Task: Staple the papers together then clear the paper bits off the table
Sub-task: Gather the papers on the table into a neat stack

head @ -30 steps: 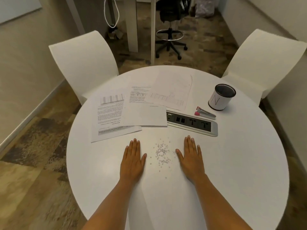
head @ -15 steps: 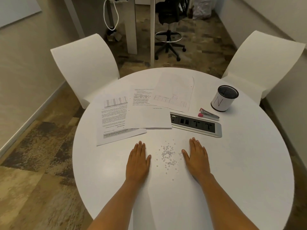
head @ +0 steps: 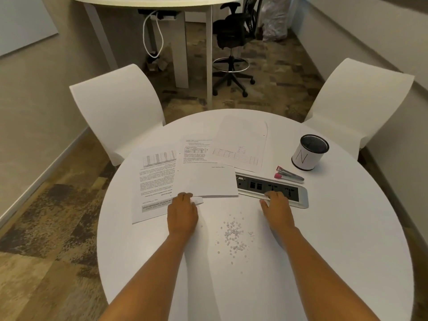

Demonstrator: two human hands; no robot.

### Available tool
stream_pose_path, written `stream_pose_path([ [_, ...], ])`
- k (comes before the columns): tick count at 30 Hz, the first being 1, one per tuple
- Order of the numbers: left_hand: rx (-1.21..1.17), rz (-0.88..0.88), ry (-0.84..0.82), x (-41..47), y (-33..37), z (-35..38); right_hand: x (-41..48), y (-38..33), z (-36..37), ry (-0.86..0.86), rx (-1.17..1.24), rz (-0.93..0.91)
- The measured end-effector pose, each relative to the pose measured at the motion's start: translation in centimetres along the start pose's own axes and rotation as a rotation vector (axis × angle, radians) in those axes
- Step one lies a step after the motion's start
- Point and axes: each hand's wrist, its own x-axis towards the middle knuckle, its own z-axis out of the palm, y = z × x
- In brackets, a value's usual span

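Bare skin of the left hand (head: 183, 213) lies flat, fingertips on a sheet corner, grip holding nothing; the right hand (head: 276, 206) lies open beside the socket strip (head: 271, 188), also empty. Four loose papers (head: 206, 179) fan just beyond. Paper bits (head: 234, 232), too many to count, lie between the hands; a careless sweep could scatter them. One stapler (head: 289, 176), one cup (head: 309, 152) on the table (head: 347, 239).

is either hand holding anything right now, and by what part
Nothing is clearly held. The left hand touches the papers' near edge; the right hand rests at the power strip's near rim.
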Motion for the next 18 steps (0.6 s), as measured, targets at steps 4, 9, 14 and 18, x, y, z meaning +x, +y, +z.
stream_pose_path([
  [4, -0.098, -0.139, 0.027, 3.2, 0.7, -0.4, 3.2, -1.3, -0.8, 0.034, 0.094, 0.023],
  [9, -0.135, -0.283, 0.005, 7.4, 1.2, -0.2, 8.1, -2.8, -1.5, 0.014, 0.229, 0.064],
  [14, -0.180, -0.456, -0.047, 10.9, 0.9, 0.8, 13.4, -4.2, -1.2, -0.093, 0.245, 0.157],
  [18, -0.200, -0.561, -0.082, 13.4, 0.5, 2.1, 17.3, -5.1, 0.1, -0.130, 0.126, 0.248],
])
